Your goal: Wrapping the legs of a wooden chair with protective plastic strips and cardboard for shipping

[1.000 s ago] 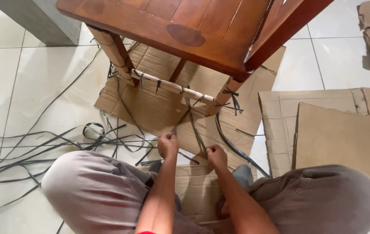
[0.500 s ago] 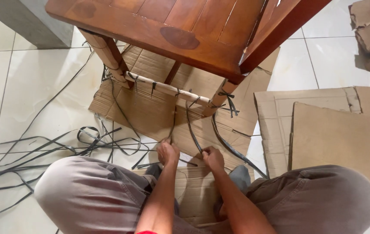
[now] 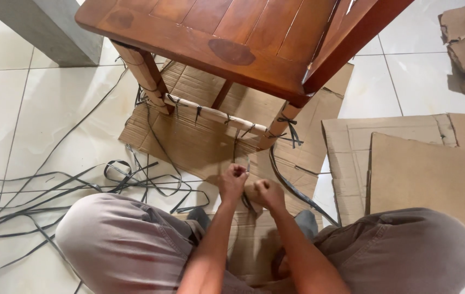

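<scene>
Left of the chair (image 3: 232,43): loose dark flat strips (image 3: 53,188) sprawled over glossy white tile (image 3: 36,109). Under the chair, ribbed brown cardboard (image 3: 189,136); pale rung (image 3: 213,113) between the front legs carries knotted strip ends. Below the rung, left hand (image 3: 232,181) pinches a thin dark strip (image 3: 237,147) running up toward the rung; right hand (image 3: 268,193) is closed beside it, nearly touching, probably gripping the same strip, hard to tell. Best kept taut, flat and untwisted, pulled evenly by both hands. Right of the chair: flat cardboard sheets (image 3: 423,169), matte, with torn edges.
</scene>
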